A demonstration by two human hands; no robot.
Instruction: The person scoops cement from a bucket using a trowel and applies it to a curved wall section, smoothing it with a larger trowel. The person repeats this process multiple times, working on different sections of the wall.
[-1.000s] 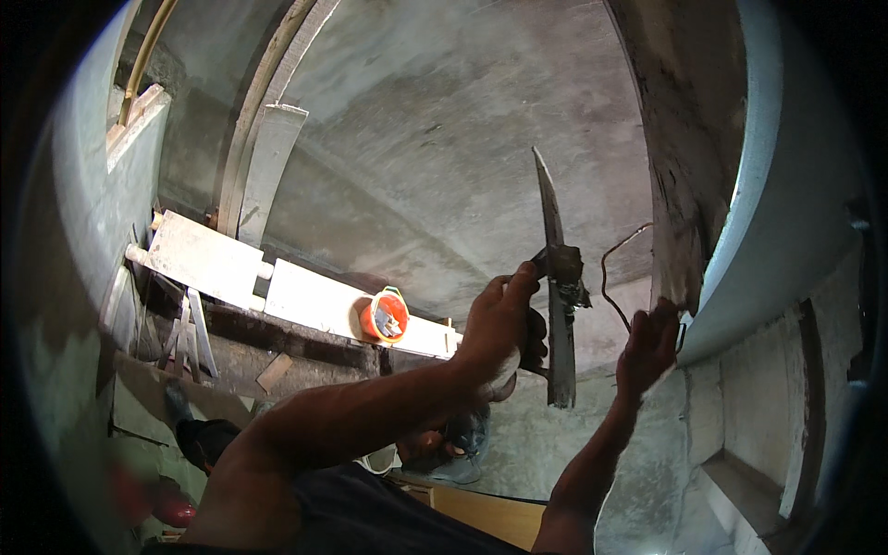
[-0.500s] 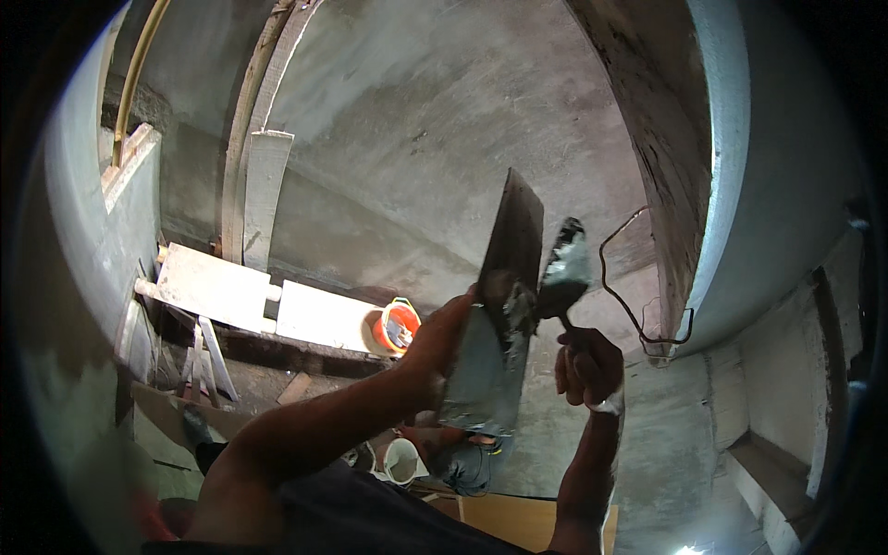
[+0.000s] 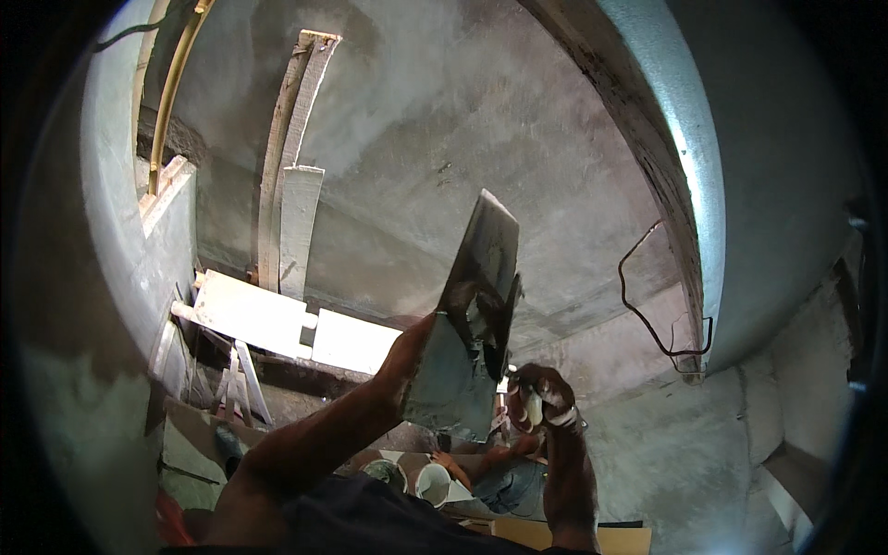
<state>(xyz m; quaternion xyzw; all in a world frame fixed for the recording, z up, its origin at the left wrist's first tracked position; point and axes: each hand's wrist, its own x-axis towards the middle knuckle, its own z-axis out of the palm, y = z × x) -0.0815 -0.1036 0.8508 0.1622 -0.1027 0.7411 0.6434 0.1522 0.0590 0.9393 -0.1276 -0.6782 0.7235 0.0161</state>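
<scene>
Two hands are up in front of a grey wall. The left hand (image 3: 412, 356) grips one flat grey board (image 3: 467, 324) from behind, with its fingers hidden, and the board stands tilted with wet grey mud on it. The right hand (image 3: 536, 398) is closed in a fist around a tool handle just beside the board; the tool itself is mostly hidden. One black wire (image 3: 647, 310) hangs from the wall on the right. Two white planks (image 3: 287, 328) lie side by side below on the left. Two round buckets (image 3: 412, 479) sit far down under the arms, next to another person (image 3: 504, 476).
</scene>
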